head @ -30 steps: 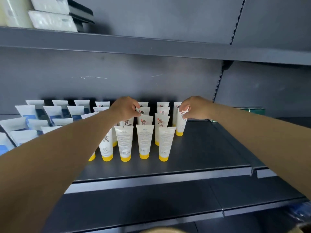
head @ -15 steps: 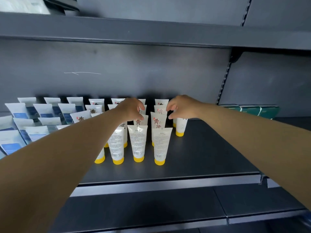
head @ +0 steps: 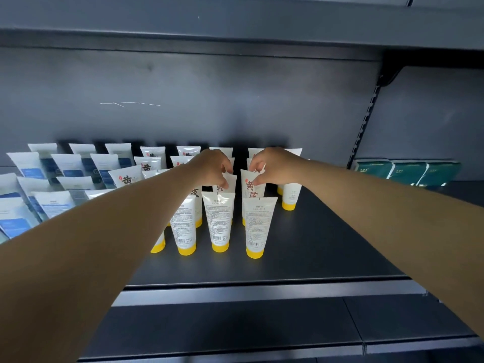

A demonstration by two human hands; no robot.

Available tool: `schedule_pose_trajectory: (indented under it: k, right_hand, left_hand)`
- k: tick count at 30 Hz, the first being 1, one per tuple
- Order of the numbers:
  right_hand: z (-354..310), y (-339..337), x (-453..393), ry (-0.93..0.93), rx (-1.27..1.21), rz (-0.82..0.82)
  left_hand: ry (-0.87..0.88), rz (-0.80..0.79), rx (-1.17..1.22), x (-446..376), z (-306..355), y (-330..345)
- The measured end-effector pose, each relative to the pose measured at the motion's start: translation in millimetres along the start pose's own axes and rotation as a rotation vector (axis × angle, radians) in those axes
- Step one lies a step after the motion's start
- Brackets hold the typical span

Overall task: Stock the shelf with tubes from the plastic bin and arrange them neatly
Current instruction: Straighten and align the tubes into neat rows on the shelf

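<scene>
Both hands are up on the dark shelf [head: 301, 247] — left hand [head: 212, 167] pinching the crimped top of one yellow-capped tube [head: 227, 183], right hand [head: 272, 165] pinching the next tube [head: 252, 186] over. Front row shows four yellow caps, and three green packs [head: 408, 170] sit off right.

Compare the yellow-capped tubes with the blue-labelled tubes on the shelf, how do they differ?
The yellow-capped tubes stand in the middle of the shelf; the blue-labelled tubes fill its left side. The left hand and right hand each pinch a yellow-capped tube; no blue-labelled tube is touched. Both kinds are white and stand cap down in rows.
</scene>
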State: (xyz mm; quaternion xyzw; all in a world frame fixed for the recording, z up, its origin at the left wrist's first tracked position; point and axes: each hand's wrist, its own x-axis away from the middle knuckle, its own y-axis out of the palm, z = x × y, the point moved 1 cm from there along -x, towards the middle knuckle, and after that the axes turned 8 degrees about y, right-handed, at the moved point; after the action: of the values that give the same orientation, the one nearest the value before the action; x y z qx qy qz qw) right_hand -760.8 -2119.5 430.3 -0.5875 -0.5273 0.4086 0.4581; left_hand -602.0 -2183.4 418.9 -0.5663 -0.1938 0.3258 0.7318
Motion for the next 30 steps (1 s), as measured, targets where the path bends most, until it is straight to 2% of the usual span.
schedule_pose_trajectory:
  k: [12, 25, 30]
  right_hand:
    - [5.9, 10.8, -7.9, -0.004, 0.029, 0.06]
    - [80.7, -14.1, 15.0, 0.141, 0.092, 0.135]
    - [87.8, -16.6, 16.4, 0.133, 0.105, 0.119]
  left_hand:
    - [-0.011, 0.023, -0.082, -10.7, -7.2, 11.6]
    - [-0.026, 0.064, -0.08, -7.7, -8.9, 17.2]
    - [-0.014, 0.074, -0.092, -6.4, -8.6, 17.7]
